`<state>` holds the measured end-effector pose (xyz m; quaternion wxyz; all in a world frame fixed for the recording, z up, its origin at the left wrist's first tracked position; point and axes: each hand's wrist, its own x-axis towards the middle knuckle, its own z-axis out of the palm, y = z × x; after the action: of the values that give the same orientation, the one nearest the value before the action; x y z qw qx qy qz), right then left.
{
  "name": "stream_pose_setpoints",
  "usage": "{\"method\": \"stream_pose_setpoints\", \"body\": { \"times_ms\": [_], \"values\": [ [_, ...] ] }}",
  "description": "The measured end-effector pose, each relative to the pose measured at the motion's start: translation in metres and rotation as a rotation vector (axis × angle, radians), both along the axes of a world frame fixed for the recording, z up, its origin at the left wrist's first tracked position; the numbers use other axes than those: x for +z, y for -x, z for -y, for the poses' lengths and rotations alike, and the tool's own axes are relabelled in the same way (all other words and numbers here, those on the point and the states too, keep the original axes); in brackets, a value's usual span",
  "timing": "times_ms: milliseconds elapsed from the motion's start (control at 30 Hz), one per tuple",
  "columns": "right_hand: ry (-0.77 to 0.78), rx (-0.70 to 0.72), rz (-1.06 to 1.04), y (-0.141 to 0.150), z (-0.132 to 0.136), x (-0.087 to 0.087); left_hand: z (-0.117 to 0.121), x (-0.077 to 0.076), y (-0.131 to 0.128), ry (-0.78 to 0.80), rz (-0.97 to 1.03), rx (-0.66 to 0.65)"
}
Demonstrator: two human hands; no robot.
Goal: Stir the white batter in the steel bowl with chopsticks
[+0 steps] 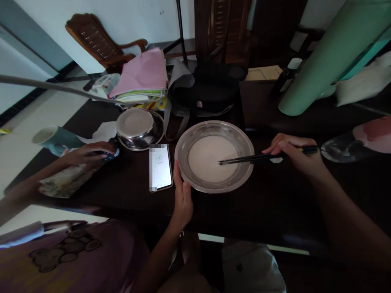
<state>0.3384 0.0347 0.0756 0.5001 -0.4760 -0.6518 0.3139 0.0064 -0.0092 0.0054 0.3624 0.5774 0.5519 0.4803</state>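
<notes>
A wide metal bowl (183, 171) of milky white liquid (207, 156) stands on the dark table in front of me. My left hand (183, 199) grips the bowl at its near left side, part of the fingers hidden by the wall. In my right hand (290, 150) is a pair of dark chopsticks (259, 157), held nearly level across the bowl's right rim. Their tips are at the liquid's surface, coated in white. Just left of the bowl lies a phone (161, 167) with its screen lit.
Another person's hand (97, 152) holds a dark object on the left, beside a plastic packet (62, 183). An upturned steel bowl (134, 122), a teal mug (58, 138), a black bag (210, 89), a green cylinder (317, 73) and a clear bottle (339, 146) stand around.
</notes>
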Motion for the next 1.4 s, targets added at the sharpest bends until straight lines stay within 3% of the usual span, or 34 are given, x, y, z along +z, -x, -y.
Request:
{"method": "stream_pose_setpoints", "body": {
  "times_ms": [133, 333, 500, 667, 833, 1000, 1200, 1400],
  "values": [
    [-0.014, 0.131, 0.075, 0.006, 0.0, -0.002, 0.0, 0.002, 0.003, 0.015, -0.03, 0.001],
    [-0.022, -0.01, 0.014, 0.002, -0.001, -0.003, 0.0, 0.006, 0.001, 0.052, -0.048, -0.015],
    [-0.077, 0.156, 0.099, 0.011, -0.001, -0.003, 0.001, 0.002, 0.002, 0.032, -0.052, 0.023],
    [-0.041, -0.008, 0.03, 0.007, 0.0, -0.002, 0.001, 0.004, 0.004, 0.068, -0.056, 0.008],
    [-0.045, 0.149, 0.095, 0.009, 0.0, -0.004, 0.0, 0.005, 0.004, 0.071, -0.04, 0.006],
    [-0.074, 0.006, 0.047, 0.005, -0.001, -0.006, 0.0, 0.006, 0.003, 0.07, -0.033, 0.013],
    [-0.105, 0.163, 0.113, 0.009, -0.001, -0.006, 0.0, 0.003, 0.002, 0.046, -0.019, 0.029],
    [-0.055, 0.006, 0.032, 0.003, -0.001, -0.004, 0.01, 0.005, 0.013, 0.027, 0.017, 0.007]
  ]
}}
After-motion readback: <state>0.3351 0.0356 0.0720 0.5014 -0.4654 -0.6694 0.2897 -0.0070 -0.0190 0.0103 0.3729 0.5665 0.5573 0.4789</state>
